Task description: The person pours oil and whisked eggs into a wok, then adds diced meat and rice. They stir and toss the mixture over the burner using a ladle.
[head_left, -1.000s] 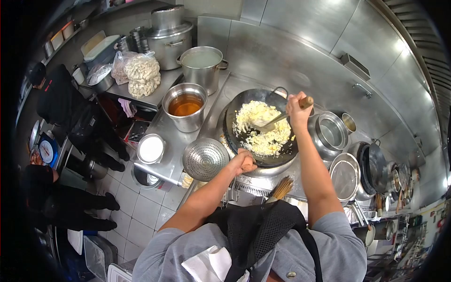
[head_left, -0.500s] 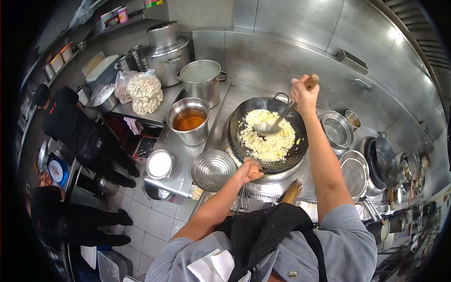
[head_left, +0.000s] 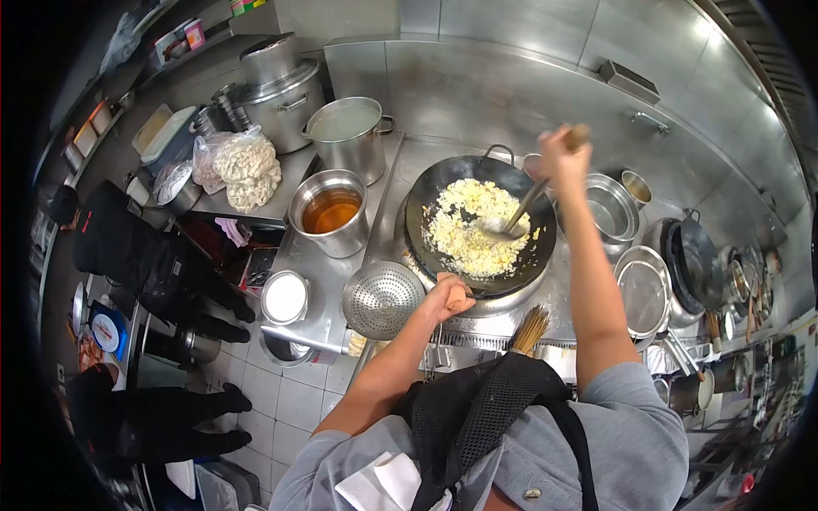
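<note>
Both of my hands are at a black wok [head_left: 530,262] on the range, which holds rice mixed with yellow egg pieces [head_left: 460,244]. My right hand [head_left: 566,160] is raised above the wok's right side, closed around the wooden-ended handle of a ladle [head_left: 503,228]. The ladle's bowl sits in the right part of the rice; hand and ladle are slightly blurred. At the near left rim, my left hand [head_left: 445,298] is wrapped around the wok's handle, whose rounded end shows by the thumb. A perforated strainer [head_left: 383,300] lies just left of that hand.
Left of the wok stand a pot of amber liquid [head_left: 361,223] and a taller stockpot [head_left: 377,149]. A bamboo brush [head_left: 530,330] is at the range's front edge. Metal bowls [head_left: 612,213] and a mesh strainer [head_left: 643,294] lie to the right. Two people in black [head_left: 128,247] are at the far left.
The ladle has moved right through the rice, and its handle stands steeper. My right hand has shifted slightly right. My left hand keeps its hold; the whole view has shifted a little.
</note>
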Tool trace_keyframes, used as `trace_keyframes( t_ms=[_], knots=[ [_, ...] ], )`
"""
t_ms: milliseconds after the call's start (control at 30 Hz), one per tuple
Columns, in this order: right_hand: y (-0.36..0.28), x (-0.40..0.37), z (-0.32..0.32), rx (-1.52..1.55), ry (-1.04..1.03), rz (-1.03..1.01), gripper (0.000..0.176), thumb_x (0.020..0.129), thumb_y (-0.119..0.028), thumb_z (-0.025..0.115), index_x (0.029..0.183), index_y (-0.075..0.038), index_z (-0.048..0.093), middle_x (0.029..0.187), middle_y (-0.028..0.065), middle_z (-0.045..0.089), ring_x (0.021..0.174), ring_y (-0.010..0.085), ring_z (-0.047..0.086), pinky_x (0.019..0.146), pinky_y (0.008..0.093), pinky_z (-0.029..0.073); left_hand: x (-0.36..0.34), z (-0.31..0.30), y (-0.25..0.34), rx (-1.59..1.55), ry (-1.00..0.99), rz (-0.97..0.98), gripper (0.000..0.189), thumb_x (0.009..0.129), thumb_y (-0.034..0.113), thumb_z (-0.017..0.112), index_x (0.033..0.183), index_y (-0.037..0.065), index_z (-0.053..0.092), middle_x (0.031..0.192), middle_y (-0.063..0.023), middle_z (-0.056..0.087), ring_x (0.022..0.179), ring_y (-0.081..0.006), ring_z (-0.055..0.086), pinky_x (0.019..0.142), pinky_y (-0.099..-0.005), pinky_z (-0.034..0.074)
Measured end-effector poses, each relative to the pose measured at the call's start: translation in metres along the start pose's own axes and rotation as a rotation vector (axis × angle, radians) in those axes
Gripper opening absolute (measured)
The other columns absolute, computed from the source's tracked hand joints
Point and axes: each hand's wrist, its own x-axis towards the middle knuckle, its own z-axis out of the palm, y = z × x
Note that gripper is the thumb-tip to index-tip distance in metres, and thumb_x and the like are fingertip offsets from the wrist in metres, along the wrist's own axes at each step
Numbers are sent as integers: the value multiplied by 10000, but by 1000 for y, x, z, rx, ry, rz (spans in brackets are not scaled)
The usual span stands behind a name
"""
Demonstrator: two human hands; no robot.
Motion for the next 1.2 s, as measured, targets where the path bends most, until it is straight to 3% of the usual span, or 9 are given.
trace_keyframes(
  t_ms=[100, 267, 400, 567, 700, 800, 933, 1033, 1200],
  knots=[
    [45, -6, -3, 86, -59, 36, 318, 870, 20, 599, 655, -111, 404, 514, -36, 420, 407, 72, 400, 391, 246, 321, 6, 9, 7, 82, 0, 79, 127, 906, 179, 567, 942, 62, 531, 893, -142, 608, 784, -277, 642, 702, -482, 622],
    [-47, -18, 32, 60, -108, 111, 299, 864, -12, 614, 657, -103, 418, 516, -27, 430, 421, 74, 420, 399, 251, 324, 3, 3, 1, 39, -9, 31, 98, 884, 164, 597, 915, 97, 532, 906, -151, 622, 790, -292, 648, 728, -496, 613],
    [60, -24, 16, -103, -18, -120, 275, 899, -29, 584, 683, -93, 427, 523, -34, 420, 391, 65, 356, 374, 260, 271, -5, 11, 1, 61, 8, 22, 103, 895, 159, 576, 928, 79, 519, 894, -151, 619, 782, -279, 644, 727, -492, 616],
    [-28, -16, 21, -140, -79, 56, 278, 896, -22, 584, 672, -100, 438, 528, -53, 406, 405, 56, 350, 384, 256, 264, -2, 6, 0, 55, -16, 47, 143, 933, 186, 556, 1007, 90, 482, 907, -132, 609, 811, -260, 641, 750, -495, 616],
    [40, -34, -15, -146, -49, -91, 311, 871, -12, 624, 652, -104, 424, 545, -48, 429, 433, 57, 405, 401, 238, 295, 4, -2, 0, 98, -27, 38, 166, 930, 195, 561, 1023, 90, 471, 917, -136, 603, 821, -247, 644, 757, -498, 615],
    [24, -8, -47, -110, 346, -141, 354, 857, -195, 740, 1051, -90, 463, 814, 10, 567, 671, 95, 547, 574, 268, 467, -7, 7, 5, 125, -2, 41, 155, 909, 185, 564, 972, 59, 496, 913, -145, 601, 797, -255, 653, 730, -471, 625],
    [-24, 24, -99, 202, 218, -235, 322, 893, -61, 605, 679, -141, 379, 501, -42, 330, 367, 79, 274, 355, 288, 229, 3, 2, 3, 79, -19, 57, 163, 919, 200, 549, 937, 42, 511, 915, -154, 602, 770, -278, 661, 702, -453, 632],
    [71, -6, -97, 320, 340, -97, 315, 891, -60, 592, 673, -139, 377, 503, -48, 326, 371, 84, 290, 359, 287, 236, -2, 0, 0, 82, -38, 46, 198, 946, 228, 538, 940, 31, 517, 929, -164, 607, 766, -284, 666, 707, -458, 631],
    [6, 0, -36, 386, 207, 41, 311, 890, -57, 588, 672, -136, 381, 513, -44, 345, 384, 84, 313, 364, 277, 247, 3, -1, 3, 52, -4, -13, 89, 865, 146, 594, 908, 114, 523, 882, -142, 622, 772, -279, 656, 717, -523, 604]
  ],
)
